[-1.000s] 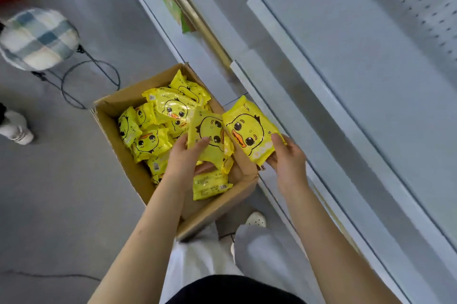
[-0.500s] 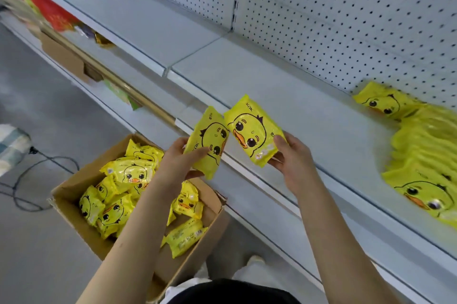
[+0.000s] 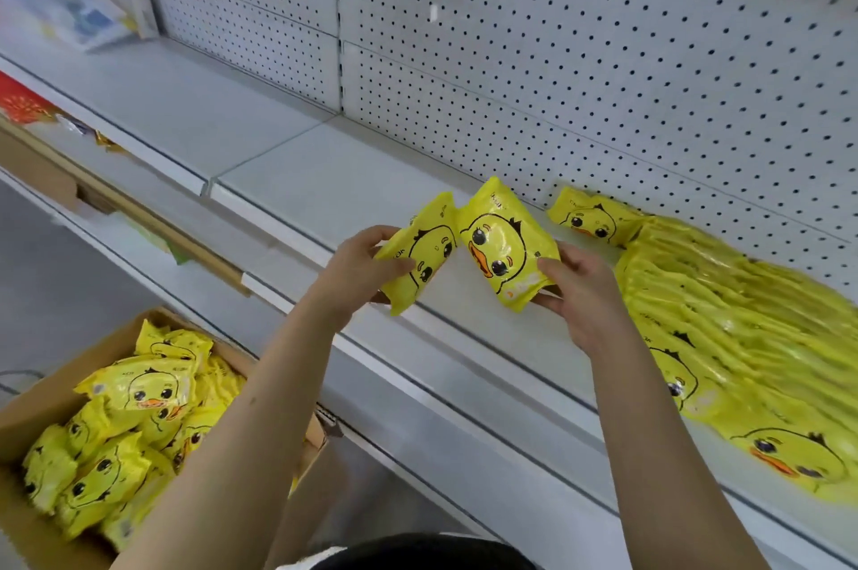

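Both hands have risen from the cardboard box (image 3: 28, 421) to the white shelf (image 3: 325, 179) at mid-frame. Left hand (image 3: 357, 265) pinches one yellow duck packet (image 3: 420, 251) by its lower edge; right hand (image 3: 582, 291) grips a second duck packet (image 3: 503, 244), touching the first. Just right of them lies a row of duck packets (image 3: 724, 319) against the pegboard (image 3: 603, 59). More packets fill the box at lower left.

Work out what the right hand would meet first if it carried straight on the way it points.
Probably the perforated back wall above the shelf, just left of the rearmost packet lying there, with the right hand's held packet touching first. Depth is unclear, so it might clip that rearmost packet instead.
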Action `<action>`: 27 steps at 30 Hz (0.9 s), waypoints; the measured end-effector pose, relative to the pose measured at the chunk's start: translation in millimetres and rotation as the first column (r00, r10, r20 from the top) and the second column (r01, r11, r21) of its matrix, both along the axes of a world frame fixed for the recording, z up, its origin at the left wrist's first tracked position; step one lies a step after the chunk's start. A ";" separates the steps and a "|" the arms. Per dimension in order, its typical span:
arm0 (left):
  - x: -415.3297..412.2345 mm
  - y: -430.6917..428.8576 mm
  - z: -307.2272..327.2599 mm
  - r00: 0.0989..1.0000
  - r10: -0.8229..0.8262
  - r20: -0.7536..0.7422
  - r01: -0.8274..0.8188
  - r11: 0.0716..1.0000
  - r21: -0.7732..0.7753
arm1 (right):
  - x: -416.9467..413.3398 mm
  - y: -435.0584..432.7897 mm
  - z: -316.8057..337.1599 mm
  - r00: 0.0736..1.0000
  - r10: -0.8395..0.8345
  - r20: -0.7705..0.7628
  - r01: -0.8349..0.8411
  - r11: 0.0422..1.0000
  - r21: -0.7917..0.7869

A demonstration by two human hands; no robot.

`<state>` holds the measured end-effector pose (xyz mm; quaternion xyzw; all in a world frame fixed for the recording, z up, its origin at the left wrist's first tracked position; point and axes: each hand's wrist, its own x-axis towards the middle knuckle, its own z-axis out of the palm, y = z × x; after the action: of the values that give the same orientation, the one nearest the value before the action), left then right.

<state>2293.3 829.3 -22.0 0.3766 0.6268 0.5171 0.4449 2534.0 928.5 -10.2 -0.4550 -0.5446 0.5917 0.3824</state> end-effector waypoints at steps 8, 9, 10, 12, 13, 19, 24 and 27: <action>55.1 71.9 2.3 0.985 -0.043 -0.166 0.050 0.998 0.042 | 53.9 40.0 0.6 0.991 -0.095 0.094 0.086 0.992 0.096; 58.8 78.3 1.0 0.984 -0.051 -0.171 0.058 0.998 0.035 | 57.1 45.1 -0.4 0.987 -0.124 0.106 0.114 0.989 0.096; 61.1 84.5 -0.5 0.983 -0.056 -0.175 0.062 0.998 0.028 | 59.0 50.0 -0.2 0.981 -0.154 0.121 0.144 0.985 0.093; 61.9 96.7 -3.3 0.979 -0.071 -0.193 0.076 0.997 0.017 | 62.2 63.5 -1.6 0.965 -0.204 0.166 0.191 0.978 0.086; 61.2 102.5 -5.2 0.975 -0.084 -0.205 0.089 0.996 0.014 | 63.1 70.6 -2.7 0.957 -0.218 0.192 0.205 0.975 0.083; 50.7 135.2 -15.1 0.934 -0.190 -0.303 0.195 0.981 -0.015 | 62.5 107.0 -6.9 0.877 -0.284 0.388 0.251 0.958 0.134; 43.7 159.2 -24.4 0.896 -0.246 -0.370 0.248 0.968 -0.042 | 62.6 124.8 -17.5 0.772 -0.363 0.521 0.257 0.929 0.266; 41.9 169.2 -32.2 0.880 -0.283 -0.380 0.280 0.958 -0.065 | 63.5 131.7 -27.3 0.653 -0.334 0.680 0.146 0.936 0.320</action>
<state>2335.2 998.5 -54.2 0.5561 0.6427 0.3602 0.3847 2597.4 1060.2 -37.6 -0.6706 -0.6517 0.2376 0.2627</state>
